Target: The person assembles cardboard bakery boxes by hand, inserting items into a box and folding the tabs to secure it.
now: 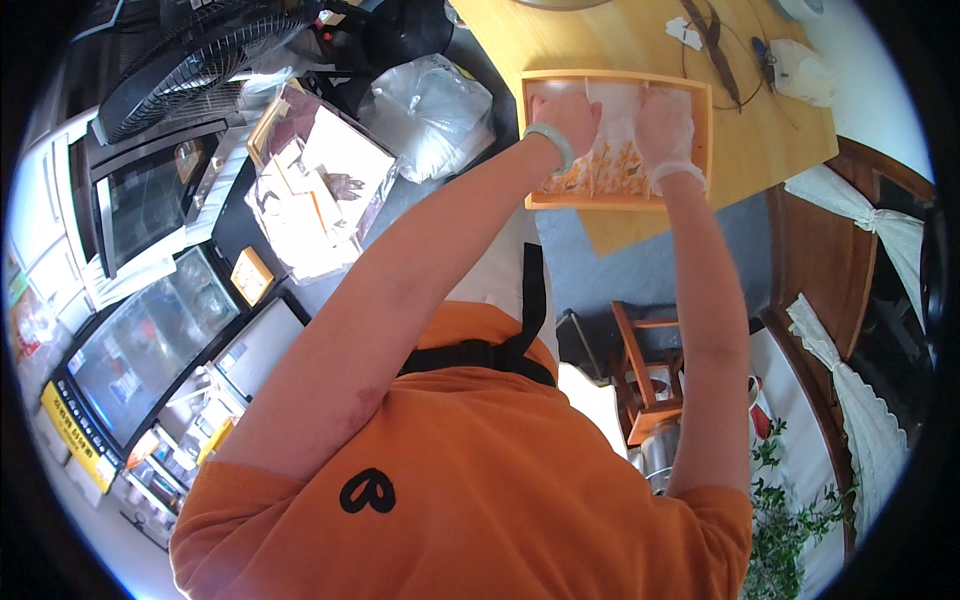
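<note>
A shallow orange-yellow wooden box (pixel 620 203) lies on the wooden table, with thin upright dividers and an orange-and-white layer in its near part. My left hand (pixel 567 118), wearing a pale bangle, is inside its left side, fingers curled in; what they hold, if anything, is hidden. In the right side of the box is my right hand (pixel 664 128), in a thin clear plastic glove gathered at the wrist. Its fingertips reach toward the far wall and blur into the whitish far part of the box, so their grip is unclear.
The wooden table (pixel 790 150) carries a white pouch (pixel 803 75), thin cords and a dark strap-like item (pixel 715 50) beyond the box. Leftward are a bulging clear plastic bag (pixel 430 115), a pile of packaging (pixel 315 190) and a black fan (pixel 205 55). A wooden stool (pixel 652 415) stands below right.
</note>
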The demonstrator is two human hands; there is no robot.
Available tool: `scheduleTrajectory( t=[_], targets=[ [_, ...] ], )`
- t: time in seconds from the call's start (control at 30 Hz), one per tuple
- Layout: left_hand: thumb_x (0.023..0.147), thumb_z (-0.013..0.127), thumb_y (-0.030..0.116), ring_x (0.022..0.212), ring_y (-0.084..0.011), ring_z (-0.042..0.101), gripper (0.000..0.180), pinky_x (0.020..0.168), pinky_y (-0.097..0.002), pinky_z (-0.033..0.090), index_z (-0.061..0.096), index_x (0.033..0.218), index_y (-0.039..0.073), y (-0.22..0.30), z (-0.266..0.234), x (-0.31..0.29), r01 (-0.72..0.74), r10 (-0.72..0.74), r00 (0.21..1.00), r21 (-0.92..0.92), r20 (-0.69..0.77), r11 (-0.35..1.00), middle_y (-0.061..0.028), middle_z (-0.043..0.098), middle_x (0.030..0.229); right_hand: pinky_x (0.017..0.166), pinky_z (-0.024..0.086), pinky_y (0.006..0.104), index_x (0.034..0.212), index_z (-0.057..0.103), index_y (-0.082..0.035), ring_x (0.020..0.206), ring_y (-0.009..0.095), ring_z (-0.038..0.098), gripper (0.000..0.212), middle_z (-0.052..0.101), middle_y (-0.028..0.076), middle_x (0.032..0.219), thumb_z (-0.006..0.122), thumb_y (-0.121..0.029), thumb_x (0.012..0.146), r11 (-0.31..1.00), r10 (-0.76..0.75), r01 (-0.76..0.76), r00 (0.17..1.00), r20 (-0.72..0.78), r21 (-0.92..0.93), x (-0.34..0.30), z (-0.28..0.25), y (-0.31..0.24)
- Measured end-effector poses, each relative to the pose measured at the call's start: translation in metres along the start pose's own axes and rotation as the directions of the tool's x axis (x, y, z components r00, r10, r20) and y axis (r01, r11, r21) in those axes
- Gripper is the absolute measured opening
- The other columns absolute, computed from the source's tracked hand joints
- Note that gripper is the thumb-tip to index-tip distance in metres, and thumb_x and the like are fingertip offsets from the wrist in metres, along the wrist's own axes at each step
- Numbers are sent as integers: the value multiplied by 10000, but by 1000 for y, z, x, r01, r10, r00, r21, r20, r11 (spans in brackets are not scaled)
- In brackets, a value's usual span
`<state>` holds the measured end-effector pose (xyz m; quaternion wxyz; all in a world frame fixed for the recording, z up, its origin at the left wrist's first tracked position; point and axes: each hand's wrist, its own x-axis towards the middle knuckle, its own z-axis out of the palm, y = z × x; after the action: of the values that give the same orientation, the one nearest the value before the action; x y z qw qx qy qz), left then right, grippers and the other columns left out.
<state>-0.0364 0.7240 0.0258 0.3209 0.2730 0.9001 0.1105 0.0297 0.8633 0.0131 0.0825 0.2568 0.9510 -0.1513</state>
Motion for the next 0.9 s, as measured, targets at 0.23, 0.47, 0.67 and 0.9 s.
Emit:
scheduleTrajectory(
  t=[0.23,0.47,0.67,0.9],
  targets=[
    [845,628,201,908,-358,587,355,822,-455,438,505,1109,-2,-45,-31,-56,-275,191,760,-41,-622,961,-185,571,1084,731,474,431,903,633,-27,818,349,609,337,627,172,835,515,-343,906,938,269,-175,911,-311,299,-44,-43,35],
    [826,631,138,954,-351,579,527,836,-395,479,400,1264,-44,-71,16,-75,-97,-113,974,-812,-196,576,-210,570,1060,697,458,430,909,594,0,809,353,603,322,617,180,845,562,-319,887,886,312,-288,950,-9,363,-97,-24,78],
    [833,622,100,925,-321,608,539,799,-357,503,396,1310,-5,-86,-6,-61,-219,28,940,-539,-339,813,-195,562,1119,703,460,424,896,585,8,805,362,591,276,602,177,815,590,-267,874,872,391,-386,919,48,299,-123,-21,53],
    [800,615,65,874,-310,585,377,824,-399,467,496,1152,1,-35,-7,-65,-397,251,890,-374,-382,838,-177,549,1071,748,470,390,1009,605,-23,835,297,605,276,596,153,939,585,-263,873,918,154,65,851,-502,392,-101,13,3]
  ],
)
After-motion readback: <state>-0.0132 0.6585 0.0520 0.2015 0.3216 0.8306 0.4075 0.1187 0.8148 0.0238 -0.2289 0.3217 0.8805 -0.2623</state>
